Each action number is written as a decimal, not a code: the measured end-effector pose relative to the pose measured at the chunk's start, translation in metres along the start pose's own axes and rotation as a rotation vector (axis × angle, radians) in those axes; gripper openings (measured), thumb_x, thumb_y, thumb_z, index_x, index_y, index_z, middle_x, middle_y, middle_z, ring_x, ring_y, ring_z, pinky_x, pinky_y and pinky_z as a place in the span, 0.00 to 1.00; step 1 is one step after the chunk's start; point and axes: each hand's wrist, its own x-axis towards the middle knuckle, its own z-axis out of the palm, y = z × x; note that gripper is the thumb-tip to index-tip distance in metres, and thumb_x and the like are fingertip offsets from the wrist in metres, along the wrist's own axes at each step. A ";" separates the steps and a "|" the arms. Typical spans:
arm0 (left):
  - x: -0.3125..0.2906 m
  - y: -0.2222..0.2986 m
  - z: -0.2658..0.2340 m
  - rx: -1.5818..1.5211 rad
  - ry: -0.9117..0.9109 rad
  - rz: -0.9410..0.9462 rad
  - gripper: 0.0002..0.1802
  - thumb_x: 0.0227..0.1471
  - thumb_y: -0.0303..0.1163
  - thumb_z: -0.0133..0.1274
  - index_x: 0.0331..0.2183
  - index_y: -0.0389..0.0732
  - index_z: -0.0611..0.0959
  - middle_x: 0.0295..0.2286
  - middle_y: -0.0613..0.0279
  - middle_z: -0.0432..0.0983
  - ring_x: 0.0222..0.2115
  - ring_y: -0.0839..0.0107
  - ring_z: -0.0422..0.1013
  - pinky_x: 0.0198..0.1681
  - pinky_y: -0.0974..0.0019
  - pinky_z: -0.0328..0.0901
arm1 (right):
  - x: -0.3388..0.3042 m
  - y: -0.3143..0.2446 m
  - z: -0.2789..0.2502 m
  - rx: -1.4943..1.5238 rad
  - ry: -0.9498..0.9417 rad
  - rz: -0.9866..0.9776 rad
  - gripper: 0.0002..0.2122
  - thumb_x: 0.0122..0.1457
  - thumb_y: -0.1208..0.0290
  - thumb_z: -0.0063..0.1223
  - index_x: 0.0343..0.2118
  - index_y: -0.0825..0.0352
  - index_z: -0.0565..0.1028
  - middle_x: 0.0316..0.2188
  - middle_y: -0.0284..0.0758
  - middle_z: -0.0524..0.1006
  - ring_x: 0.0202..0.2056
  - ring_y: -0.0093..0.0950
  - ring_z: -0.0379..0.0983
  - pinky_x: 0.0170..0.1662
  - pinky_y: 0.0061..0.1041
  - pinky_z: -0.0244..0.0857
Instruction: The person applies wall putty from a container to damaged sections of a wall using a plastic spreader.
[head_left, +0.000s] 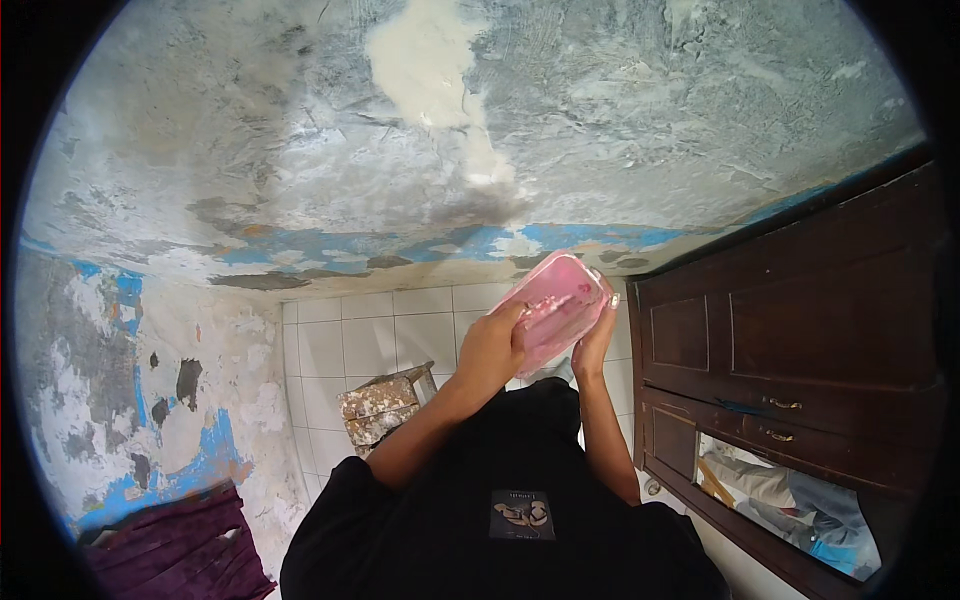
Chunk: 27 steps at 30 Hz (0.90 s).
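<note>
A pink rectangular plastic tub is held tilted in front of my chest, its open side facing me. Whitish smears and lumps cling to the inside. My left hand grips its left edge, with the thumb over the rim and the other fingers mostly hidden. On the opposite side, my right hand closes around the tub's right edge and end. Some of its fingers are out of sight behind the tub.
Ahead rises a patchy grey wall with a cream patch. A paint-spattered stool stands on the tiled floor at left. A dark wooden cabinet lines the right side. Purple cloth hangs at lower left.
</note>
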 end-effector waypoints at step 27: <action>0.018 -0.011 0.017 -0.195 -0.029 -0.069 0.16 0.49 0.25 0.54 0.42 0.35 0.78 0.29 0.37 0.77 0.32 0.40 0.75 0.35 0.48 0.68 | 0.001 0.005 0.003 -0.073 0.010 -0.077 0.32 0.72 0.46 0.27 0.60 0.74 0.65 0.55 0.44 0.70 0.57 0.35 0.65 0.62 0.35 0.56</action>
